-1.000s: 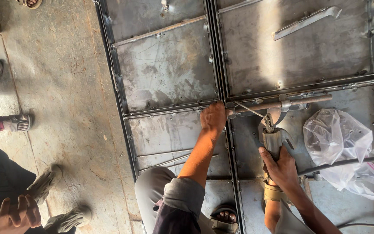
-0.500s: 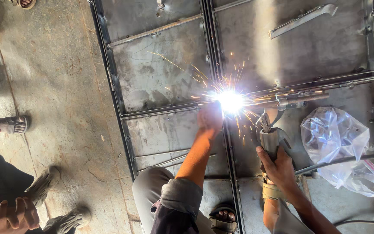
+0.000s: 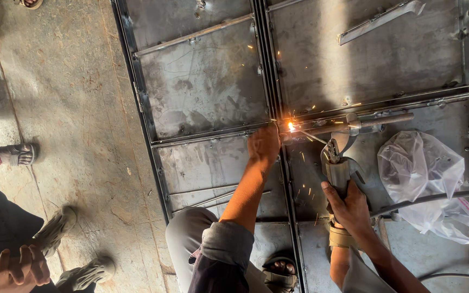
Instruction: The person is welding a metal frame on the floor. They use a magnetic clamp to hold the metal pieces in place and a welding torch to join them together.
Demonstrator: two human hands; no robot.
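Observation:
A large steel door frame [image 3: 207, 87] with sheet panels lies flat on the concrete floor. My right hand [image 3: 348, 203] grips a welding electrode holder [image 3: 336, 163], whose rod reaches left to a small orange glow [image 3: 291, 126] at a joint on the centre bar. My left hand [image 3: 263, 145] presses down on the frame just left of that glow, fingers bent on the metal. A cable [image 3: 435, 198] runs from the holder off to the right.
A crumpled clear plastic bag [image 3: 427, 179] lies on the right panel. A loose metal strip [image 3: 381, 20] rests at top right. Other people's sandalled feet [image 3: 20, 154] and clasped hands [image 3: 12, 268] are at the left. My own sandalled foot [image 3: 279, 271] is below.
The bright arc flash with flying sparks from half a second ago has died down to a small orange glow. Both hands stay in place.

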